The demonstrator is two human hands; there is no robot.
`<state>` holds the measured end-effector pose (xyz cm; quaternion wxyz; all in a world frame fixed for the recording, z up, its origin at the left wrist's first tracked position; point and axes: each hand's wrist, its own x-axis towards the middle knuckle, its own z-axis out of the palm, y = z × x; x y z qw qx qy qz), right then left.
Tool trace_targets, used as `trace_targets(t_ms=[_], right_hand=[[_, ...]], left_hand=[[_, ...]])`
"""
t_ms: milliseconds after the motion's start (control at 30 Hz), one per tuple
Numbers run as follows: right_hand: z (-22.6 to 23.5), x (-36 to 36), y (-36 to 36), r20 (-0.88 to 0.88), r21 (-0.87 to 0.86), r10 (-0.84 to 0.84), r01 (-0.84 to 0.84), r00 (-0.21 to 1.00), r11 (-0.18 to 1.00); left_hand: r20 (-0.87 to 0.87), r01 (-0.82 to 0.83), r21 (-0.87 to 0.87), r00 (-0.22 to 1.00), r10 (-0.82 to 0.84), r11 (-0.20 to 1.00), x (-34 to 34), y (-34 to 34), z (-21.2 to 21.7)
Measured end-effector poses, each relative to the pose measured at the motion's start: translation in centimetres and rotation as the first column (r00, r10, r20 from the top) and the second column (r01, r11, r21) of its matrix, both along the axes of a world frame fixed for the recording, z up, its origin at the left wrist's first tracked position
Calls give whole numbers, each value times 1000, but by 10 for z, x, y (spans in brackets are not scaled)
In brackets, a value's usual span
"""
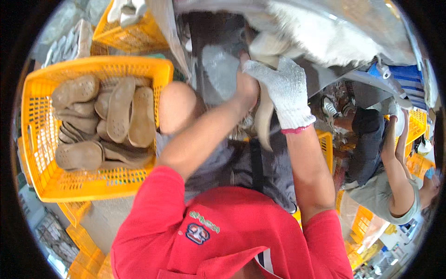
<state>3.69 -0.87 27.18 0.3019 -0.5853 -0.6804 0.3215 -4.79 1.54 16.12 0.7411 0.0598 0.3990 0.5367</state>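
Note:
A tan shoe sole (265, 116) hangs between my two hands, its narrow end pointing down toward my lap. My right hand (284, 88), in a white knit glove with a red cuff, is closed round its upper part. Bare and slightly blurred, my left hand (247, 86) is closed against the sole's left side; most of its fingers are hidden. Just beyond my hands is a pale rounded piece (269, 44) whose kind I cannot make out. Above it, a machine housing (213, 28) with a dark opening carries a white, dusty or fuzzy mass (325, 35).
At my left stands a yellow plastic crate (100, 188) holding several brown soles (121, 109). Another yellow crate (132, 35) with pale pieces is behind it. A co-worker (390, 186) sits at the right, near blue-striped cloth (406, 86) and more yellow crates.

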Motion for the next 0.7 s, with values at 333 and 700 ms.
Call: trace_targets(t_ms=[333, 700], right_hand=[[35, 43, -72, 6, -210, 204, -198, 979, 957], [-19, 222, -214, 881, -84, 161, -186, 446, 979]], left_hand=[[-313, 187, 114, 939, -143, 976, 13, -11, 2], [-194, -145, 177, -975, -110, 973, -467, -106, 15]])
